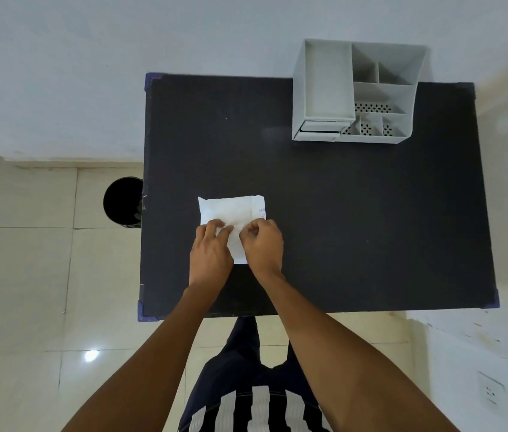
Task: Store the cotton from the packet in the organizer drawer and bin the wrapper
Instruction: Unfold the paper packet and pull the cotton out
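A white cotton packet (pixel 229 210) lies flat on the black table (pixel 355 213), left of centre. My left hand (pixel 210 251) presses on its near left part with fingers on the wrapper. My right hand (pixel 263 246) pinches the wrapper near its right side, fingers curled shut on it. The hands cover the packet's near edge. The grey organizer (pixel 358 92) stands at the table's far right, its small drawer (pixel 319 127) at the front left looking shut. A black bin (pixel 122 202) stands on the floor left of the table.
The table's left edge (pixel 142 213) runs close to the bin. A white wall rises behind the table and at the right. Pale tiled floor (pixel 28 275) spreads to the left. My torso is at the near edge.
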